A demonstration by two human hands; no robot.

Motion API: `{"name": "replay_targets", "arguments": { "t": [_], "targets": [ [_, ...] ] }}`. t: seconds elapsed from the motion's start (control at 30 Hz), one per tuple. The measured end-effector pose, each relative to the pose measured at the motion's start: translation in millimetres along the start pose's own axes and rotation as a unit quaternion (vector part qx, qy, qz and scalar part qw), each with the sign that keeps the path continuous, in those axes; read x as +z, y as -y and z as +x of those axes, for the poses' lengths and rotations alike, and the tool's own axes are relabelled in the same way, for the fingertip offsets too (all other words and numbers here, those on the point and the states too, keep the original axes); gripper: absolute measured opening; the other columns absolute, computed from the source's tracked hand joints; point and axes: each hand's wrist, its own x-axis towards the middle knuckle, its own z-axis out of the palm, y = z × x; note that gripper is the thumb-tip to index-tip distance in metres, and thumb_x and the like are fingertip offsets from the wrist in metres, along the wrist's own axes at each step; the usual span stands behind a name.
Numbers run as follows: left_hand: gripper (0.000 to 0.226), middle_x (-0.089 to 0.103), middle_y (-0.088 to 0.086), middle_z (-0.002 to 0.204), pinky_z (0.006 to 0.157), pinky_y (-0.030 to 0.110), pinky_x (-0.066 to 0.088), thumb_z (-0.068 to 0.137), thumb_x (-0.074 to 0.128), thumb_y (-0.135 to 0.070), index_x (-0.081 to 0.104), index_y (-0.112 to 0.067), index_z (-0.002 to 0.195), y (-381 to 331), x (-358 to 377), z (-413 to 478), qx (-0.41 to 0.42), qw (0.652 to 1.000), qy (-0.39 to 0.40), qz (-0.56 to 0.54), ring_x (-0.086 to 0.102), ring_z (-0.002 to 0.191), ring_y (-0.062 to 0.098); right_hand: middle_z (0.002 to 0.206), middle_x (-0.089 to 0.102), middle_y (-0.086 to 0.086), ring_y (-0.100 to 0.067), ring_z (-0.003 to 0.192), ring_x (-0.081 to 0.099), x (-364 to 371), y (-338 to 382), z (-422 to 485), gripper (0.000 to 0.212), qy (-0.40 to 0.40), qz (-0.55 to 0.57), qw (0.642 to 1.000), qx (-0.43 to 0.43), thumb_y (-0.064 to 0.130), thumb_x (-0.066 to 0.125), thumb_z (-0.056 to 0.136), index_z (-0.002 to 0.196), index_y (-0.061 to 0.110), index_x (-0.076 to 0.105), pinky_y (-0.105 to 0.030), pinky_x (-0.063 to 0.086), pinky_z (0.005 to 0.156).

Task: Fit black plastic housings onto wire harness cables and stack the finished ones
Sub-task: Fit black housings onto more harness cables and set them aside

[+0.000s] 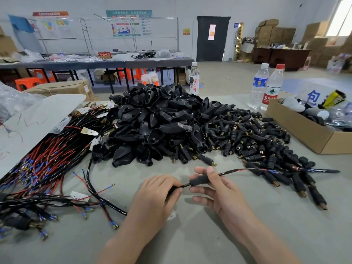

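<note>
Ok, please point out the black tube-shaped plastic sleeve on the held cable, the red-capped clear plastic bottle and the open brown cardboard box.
Black tube-shaped plastic sleeve (pixel 198 181): head view, its middle.
Red-capped clear plastic bottle (pixel 270 95): head view, its label.
Open brown cardboard box (pixel 304 134): head view, near side wall.

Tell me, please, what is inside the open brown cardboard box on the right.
Inside the open brown cardboard box are pale grey rounded pieces, a yellow-and-black packet and clear plastic wrapping. Its near wall hides the rest.
</note>
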Motion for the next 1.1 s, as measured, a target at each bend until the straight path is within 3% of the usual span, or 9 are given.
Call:
{"name": "replay_targets", "arguments": {
  "t": [0.27, 0.43, 0.6, 0.73, 0.8, 0.9, 1.1],
  "targets": [
    [0.016, 0.063, -0.019, 0.09, 0.078, 0.033, 0.047, 0.092, 0.053, -0.036, 0.066, -0.027, 0.09, -9.8, -2.0, 1.0, -0.006, 0.999, -0.032, -0.011, 0.06, 0.084, 0.005, 0.108, 0.075, -0.007, -0.022, 0.094, 0.073, 4.6, -2.2, -3.5, 0.036, 0.035, -0.081, 0.996, -0.029, 0.052, 0.056, 0.088, 0.107, 0.029, 0.076, -0.032, 0.06, 0.073],
    [0.019, 0.063, -0.021, 0.093, 0.081, 0.03, 0.046, 0.091, 0.052, -0.043, 0.066, -0.031, 0.096, -8.5, -4.1, 1.4, -0.02, 1.0, -0.005, -0.01, 0.059, 0.087, 0.002, 0.106, 0.075, -0.009, -0.022, 0.09, 0.072, 0.3, 1.0, -1.7, 0.039, 0.018, -0.045, 0.998, -0.034, 0.051, 0.059, 0.085, 0.104, 0.023, 0.078, -0.029, 0.059, 0.071],
    [0.012, 0.06, -0.021, 0.089, 0.075, 0.031, 0.048, 0.09, 0.055, -0.038, 0.065, -0.034, 0.094, -6.7, -4.5, 1.2, -0.022, 1.0, 0.003, -0.012, 0.056, 0.082, 0.002, 0.109, 0.074, -0.009, -0.024, 0.089, 0.073, -4.4, -1.0, -0.4, 0.046, -0.011, -0.067, 0.997, -0.031, 0.055, 0.047, 0.092, 0.104, 0.024, 0.078, -0.03, 0.059, 0.071],
    [0.009, 0.06, -0.02, 0.086, 0.07, 0.031, 0.049, 0.088, 0.056, -0.034, 0.065, -0.031, 0.09, -6.3, -4.9, 1.5, -0.026, 0.999, -0.024, -0.012, 0.056, 0.078, 0.004, 0.091, 0.063, -0.01, -0.006, 0.067, 0.066, -5.6, -2.0, 1.7, 0.033, -0.047, -0.095, 0.993, -0.06, 0.05, 0.058, 0.088, 0.1, 0.028, 0.08, -0.023, 0.057, 0.068],
    [0.011, 0.059, -0.02, 0.086, 0.069, 0.03, 0.049, 0.089, 0.056, -0.034, 0.066, -0.031, 0.09, -5.7, -5.4, 2.1, -0.033, 0.999, -0.036, -0.011, 0.055, 0.078, 0.004, 0.086, 0.064, -0.004, -0.004, 0.067, 0.063, -5.9, -1.0, 3.1, 0.034, -0.061, -0.076, 0.992, -0.077, 0.049, 0.066, 0.078, 0.096, 0.025, 0.081, -0.021, 0.055, 0.063],
    [0.012, 0.058, -0.02, 0.086, 0.069, 0.027, 0.049, 0.09, 0.054, -0.034, 0.066, -0.03, 0.092, -5.1, -5.7, 2.8, -0.038, 0.998, -0.041, -0.011, 0.055, 0.08, 0.004, 0.083, 0.072, 0.0, -0.006, 0.072, 0.066, -8.6, -0.4, 4.4, 0.036, -0.087, -0.063, 0.99, -0.087, 0.049, 0.073, 0.068, 0.091, 0.023, 0.082, -0.02, 0.054, 0.058],
    [0.015, 0.057, -0.02, 0.089, 0.07, 0.026, 0.049, 0.091, 0.054, -0.037, 0.066, -0.03, 0.098, -6.8, -6.2, 2.8, -0.038, 0.999, -0.01, -0.009, 0.055, 0.082, 0.003, 0.084, 0.078, -0.007, -0.018, 0.077, 0.075, -10.7, -0.6, 7.3, 0.026, -0.119, -0.088, 0.985, -0.083, 0.038, 0.07, 0.078, 0.086, 0.015, 0.078, -0.02, 0.055, 0.055]
  ]
}}
